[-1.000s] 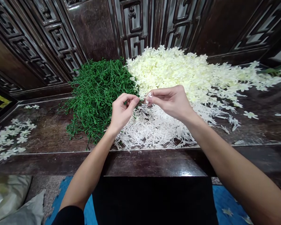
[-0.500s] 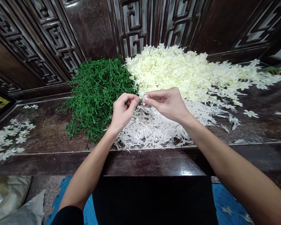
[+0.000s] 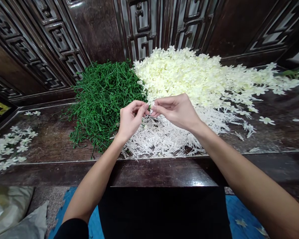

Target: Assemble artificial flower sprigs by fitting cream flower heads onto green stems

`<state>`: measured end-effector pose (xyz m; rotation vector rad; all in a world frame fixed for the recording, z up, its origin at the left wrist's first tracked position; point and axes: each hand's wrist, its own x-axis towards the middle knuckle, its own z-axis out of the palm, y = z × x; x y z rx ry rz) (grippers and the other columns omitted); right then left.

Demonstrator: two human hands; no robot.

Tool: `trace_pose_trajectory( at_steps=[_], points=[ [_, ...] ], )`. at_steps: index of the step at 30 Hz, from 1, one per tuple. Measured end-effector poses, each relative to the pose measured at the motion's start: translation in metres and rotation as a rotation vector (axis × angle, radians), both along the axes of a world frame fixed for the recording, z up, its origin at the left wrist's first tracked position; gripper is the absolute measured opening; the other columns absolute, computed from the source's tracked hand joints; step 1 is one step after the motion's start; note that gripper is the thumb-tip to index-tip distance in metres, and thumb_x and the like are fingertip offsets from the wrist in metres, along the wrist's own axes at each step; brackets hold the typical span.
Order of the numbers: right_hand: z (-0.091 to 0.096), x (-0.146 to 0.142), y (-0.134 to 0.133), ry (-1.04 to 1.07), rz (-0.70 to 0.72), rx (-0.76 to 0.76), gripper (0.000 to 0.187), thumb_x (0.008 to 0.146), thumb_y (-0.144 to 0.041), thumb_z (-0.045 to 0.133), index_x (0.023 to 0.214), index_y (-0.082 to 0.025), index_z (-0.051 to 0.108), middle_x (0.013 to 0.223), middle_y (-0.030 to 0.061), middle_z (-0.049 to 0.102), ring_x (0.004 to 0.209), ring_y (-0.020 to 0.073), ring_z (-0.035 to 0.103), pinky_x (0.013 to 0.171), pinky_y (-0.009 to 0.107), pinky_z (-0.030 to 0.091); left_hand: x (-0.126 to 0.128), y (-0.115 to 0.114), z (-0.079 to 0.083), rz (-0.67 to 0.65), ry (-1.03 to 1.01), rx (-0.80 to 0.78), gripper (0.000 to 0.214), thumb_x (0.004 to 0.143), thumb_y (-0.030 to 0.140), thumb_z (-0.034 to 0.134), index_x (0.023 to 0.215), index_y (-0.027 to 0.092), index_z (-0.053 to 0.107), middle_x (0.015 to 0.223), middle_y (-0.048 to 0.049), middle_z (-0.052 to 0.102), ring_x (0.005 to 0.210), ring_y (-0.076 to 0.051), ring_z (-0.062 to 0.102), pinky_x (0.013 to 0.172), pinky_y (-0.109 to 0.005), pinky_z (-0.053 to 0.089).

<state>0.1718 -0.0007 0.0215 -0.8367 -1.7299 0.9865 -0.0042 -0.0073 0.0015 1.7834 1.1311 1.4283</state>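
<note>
My left hand (image 3: 134,117) is closed in a pinch on a green plastic stem (image 3: 149,108), of which only a small bit shows at the fingertips. Close against it, my right hand (image 3: 176,109) pinches a small white piece, seemingly an artificial flower (image 3: 153,103), mostly covered by the fingers. Both hands hover over a heap of thin white sticks (image 3: 164,141). Left of them lies a pile of green stems (image 3: 102,96). Behind my right hand rises a large mound of cream-white artificial flowers (image 3: 186,74).
Several assembled white flower sprigs (image 3: 13,146) lie on the dark wooden bench (image 3: 52,139) at far left. A carved wooden backrest (image 3: 99,30) stands behind the piles. Loose petals (image 3: 267,120) are scattered at right. Pale bags (image 3: 12,209) sit on the floor at lower left.
My right hand has shifted slightly left, so its fingertips are closer to those of my left hand. The white flower is now more covered. The piles look the same.
</note>
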Motion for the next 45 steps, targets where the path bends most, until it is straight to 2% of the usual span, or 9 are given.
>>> trace_pose_trajectory(
  at_steps=[4,12,16,19,23,30,33,39,45],
  points=[
    [0.001,0.0,-0.001,-0.001,0.009,0.017,0.019,0.081,-0.037,0.074,0.073,-0.02,0.077,0.076,0.0046,0.076,0.07,0.0191,0.074,0.072,0.037,0.066,0.001,-0.001,0.001,0.01,-0.012,0.001,0.013,0.088,0.029,0.065,0.083,0.018,0.066,0.068,-0.0026,0.071,0.057,-0.01,0.062,0.056,-0.024,0.05],
    [-0.001,-0.003,-0.004,-0.028,-0.035,0.056,0.016,0.084,-0.029,0.068,0.07,-0.021,0.072,0.072,0.0037,0.073,0.065,0.017,0.071,0.063,0.033,0.063,0.005,-0.005,-0.002,0.062,-0.015,0.087,0.014,0.089,0.031,0.065,0.085,0.019,0.07,0.071,-0.0018,0.071,0.064,-0.012,0.065,0.062,-0.026,0.054],
    [-0.003,-0.007,-0.005,-0.033,-0.047,0.107,0.016,0.085,-0.025,0.064,0.071,-0.021,0.071,0.068,0.0024,0.07,0.063,0.0158,0.067,0.061,0.033,0.06,0.006,-0.005,-0.005,0.15,0.009,0.147,0.016,0.088,0.032,0.066,0.08,0.019,0.068,0.076,-0.0027,0.07,0.07,-0.013,0.064,0.06,-0.025,0.049],
    [-0.004,-0.01,-0.006,-0.044,-0.066,0.159,0.017,0.087,-0.024,0.061,0.073,-0.021,0.071,0.068,0.0017,0.068,0.063,0.0154,0.065,0.06,0.032,0.057,0.008,-0.005,-0.005,0.191,-0.011,0.129,0.019,0.088,0.033,0.066,0.075,0.019,0.066,0.074,-0.0028,0.068,0.068,-0.013,0.06,0.055,-0.024,0.044],
    [-0.007,-0.013,-0.008,-0.042,-0.086,0.225,0.018,0.087,-0.02,0.059,0.071,-0.021,0.068,0.065,0.0009,0.067,0.061,0.015,0.063,0.057,0.031,0.054,0.009,-0.006,-0.005,0.155,-0.078,0.087,0.022,0.087,0.035,0.068,0.072,0.019,0.064,0.065,0.0,0.063,0.059,-0.011,0.054,0.058,-0.026,0.046],
    [-0.007,-0.013,-0.009,-0.093,-0.11,0.318,0.023,0.086,-0.017,0.056,0.065,-0.022,0.065,0.062,0.0,0.065,0.06,0.0153,0.061,0.056,0.031,0.049,0.009,-0.006,-0.006,0.1,-0.101,0.08,0.023,0.087,0.035,0.067,0.073,0.018,0.063,0.066,-0.0001,0.062,0.062,-0.011,0.056,0.063,-0.028,0.049],
    [-0.007,-0.013,-0.01,-0.081,-0.1,0.297,0.023,0.086,-0.017,0.056,0.065,-0.022,0.065,0.062,0.0001,0.065,0.059,0.0146,0.061,0.055,0.03,0.049,0.009,-0.006,-0.007,0.109,-0.106,0.103,0.021,0.087,0.033,0.067,0.073,0.018,0.064,0.065,0.0001,0.063,0.061,-0.011,0.056,0.062,-0.028,0.048],
    [-0.007,-0.015,-0.011,0.039,-0.047,0.147,0.018,0.084,-0.018,0.061,0.068,-0.02,0.07,0.063,0.0005,0.067,0.057,0.0129,0.063,0.054,0.028,0.054,0.009,-0.005,-0.009,0.151,-0.091,0.132,0.019,0.085,0.032,0.068,0.072,0.018,0.067,0.067,-0.0008,0.067,0.061,-0.011,0.058,0.057,-0.024,0.046],
    [-0.004,-0.013,-0.006,0.131,-0.017,0.028,0.015,0.081,-0.027,0.073,0.069,-0.019,0.072,0.062,0.001,0.068,0.057,0.0131,0.065,0.058,0.029,0.059,0.01,-0.001,-0.009,0.088,-0.18,0.173,0.014,0.086,0.029,0.069,0.08,0.018,0.071,0.074,-0.0022,0.07,0.063,-0.01,0.061,0.058,-0.024,0.048]
  ],
)
